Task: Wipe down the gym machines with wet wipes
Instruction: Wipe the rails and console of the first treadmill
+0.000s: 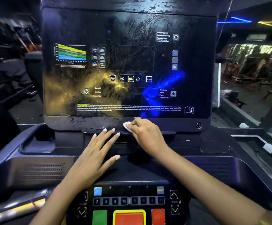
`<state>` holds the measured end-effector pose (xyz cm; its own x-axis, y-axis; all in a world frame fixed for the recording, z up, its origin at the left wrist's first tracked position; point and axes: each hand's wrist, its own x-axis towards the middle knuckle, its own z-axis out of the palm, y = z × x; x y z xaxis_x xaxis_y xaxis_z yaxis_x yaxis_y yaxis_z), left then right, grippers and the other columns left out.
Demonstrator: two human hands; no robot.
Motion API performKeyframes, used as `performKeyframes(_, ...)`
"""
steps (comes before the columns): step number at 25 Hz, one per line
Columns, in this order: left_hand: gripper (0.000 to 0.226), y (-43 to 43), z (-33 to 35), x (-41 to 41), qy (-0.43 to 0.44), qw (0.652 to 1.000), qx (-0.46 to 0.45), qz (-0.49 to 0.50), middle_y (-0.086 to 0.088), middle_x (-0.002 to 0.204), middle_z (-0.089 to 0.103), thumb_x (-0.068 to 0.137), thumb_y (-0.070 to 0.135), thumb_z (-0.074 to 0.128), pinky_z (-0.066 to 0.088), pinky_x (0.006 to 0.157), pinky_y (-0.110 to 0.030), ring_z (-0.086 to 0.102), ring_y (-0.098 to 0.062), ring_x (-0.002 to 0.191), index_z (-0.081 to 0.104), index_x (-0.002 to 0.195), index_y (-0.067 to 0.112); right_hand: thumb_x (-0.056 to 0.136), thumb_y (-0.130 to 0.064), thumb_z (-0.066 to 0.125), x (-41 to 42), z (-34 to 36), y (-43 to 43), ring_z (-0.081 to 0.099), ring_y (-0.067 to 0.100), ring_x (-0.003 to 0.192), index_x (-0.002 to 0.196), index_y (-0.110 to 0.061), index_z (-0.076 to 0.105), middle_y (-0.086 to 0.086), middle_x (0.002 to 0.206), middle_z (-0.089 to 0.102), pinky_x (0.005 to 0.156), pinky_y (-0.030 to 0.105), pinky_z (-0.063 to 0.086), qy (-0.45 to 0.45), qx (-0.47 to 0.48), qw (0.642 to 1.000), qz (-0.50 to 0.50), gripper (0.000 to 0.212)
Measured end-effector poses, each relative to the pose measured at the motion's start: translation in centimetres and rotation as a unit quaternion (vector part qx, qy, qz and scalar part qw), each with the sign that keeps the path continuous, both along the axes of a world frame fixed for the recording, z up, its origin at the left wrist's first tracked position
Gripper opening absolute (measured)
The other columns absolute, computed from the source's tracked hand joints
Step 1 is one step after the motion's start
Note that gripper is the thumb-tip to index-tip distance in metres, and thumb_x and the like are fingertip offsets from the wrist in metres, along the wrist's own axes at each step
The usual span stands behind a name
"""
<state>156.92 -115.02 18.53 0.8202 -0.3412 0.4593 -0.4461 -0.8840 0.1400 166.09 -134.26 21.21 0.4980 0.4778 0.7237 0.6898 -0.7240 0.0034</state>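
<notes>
1. The wipe (127, 126) is pinched in the curled fingers of the right hand (145, 133). It is pressed on the frame (83, 123) just under the screen (128, 62), near the middle. This strip is judged to be the part now being cleaned, which explains the low, bent wrist.
2. Nothing is held in the left hand (96, 153). It is kept flat, with the fingers straight and spread wide, below the screen and left of the wipe. It is probably placed there for support. Whether the ledge is really touched cannot be told.
3. Wet streaks are seen over the upper and left part of the screen, so the glass is judged to be wiped already.
4. The keypad (128, 202) is found well below the screen, between the two forearms. Its lower buttons are cut off by the picture edge.
5. Most of the wipe is covered by the fingers, so its size and folding cannot be made out. The small text on the screen is too blurred to be read. The room on both sides of the screen is dark and unclear.
</notes>
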Motion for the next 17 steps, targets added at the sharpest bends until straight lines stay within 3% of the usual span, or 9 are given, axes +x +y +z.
performKeyframes(3,0.062,2.1,-0.1,-2.7,-0.01,0.999,-0.032,0.031,0.009,0.154,0.026,0.096,0.061,0.022,0.004,0.118,-0.027,0.017,-0.009,0.144,0.029,0.148,0.028,0.074,-0.008,0.072,-0.3,1.0,3.0,0.057,0.026,0.066,0.088,-0.016,0.073,0.003,0.081,0.063,0.04,0.029,0.047,0.028,-0.054,0.996,0.068,0.017)
performKeyframes(6,0.058,4.5,-1.0,-5.5,-0.006,0.995,-0.062,0.076,0.012,0.151,0.03,0.097,0.059,0.022,0.009,0.117,-0.029,0.021,-0.007,0.142,0.029,0.147,0.031,0.081,-0.012,0.058,0.0,3.0,5.7,0.06,0.029,0.077,0.09,-0.015,0.074,0.004,0.087,0.066,0.051,0.031,0.051,0.049,-0.035,0.99,0.129,0.019)
performKeyframes(11,0.055,9.9,-3.6,-9.2,0.024,0.983,-0.044,0.179,0.004,0.142,0.046,0.099,0.057,0.019,0.012,0.112,-0.025,0.037,-0.012,0.132,0.04,0.14,0.027,0.067,0.002,0.074,0.8,4.2,11.4,0.063,0.025,0.074,0.088,-0.017,0.075,0.001,0.083,0.068,0.049,0.027,0.051,0.001,-0.065,0.978,0.199,0.028)
performKeyframes(15,0.058,11.3,-5.5,-10.6,0.053,0.975,-0.04,0.21,0.001,0.132,0.057,0.101,0.053,0.017,0.029,0.103,-0.026,0.055,-0.018,0.12,0.056,0.13,0.02,0.066,0.002,0.076,1.7,4.6,14.7,0.061,0.023,0.072,0.088,-0.02,0.074,-0.001,0.083,0.068,0.046,0.027,0.051,-0.013,-0.074,0.978,0.195,0.032)
performKeyframes(17,0.058,11.4,-5.6,-10.5,0.046,0.976,-0.05,0.208,0.003,0.129,0.059,0.101,0.051,0.018,0.034,0.099,-0.025,0.057,-0.017,0.117,0.06,0.126,0.02,0.074,-0.004,0.067,1.6,4.6,16.4,0.061,0.023,0.073,0.089,-0.02,0.074,-0.001,0.084,0.068,0.044,0.025,0.05,-0.031,-0.092,0.973,0.207,0.023)
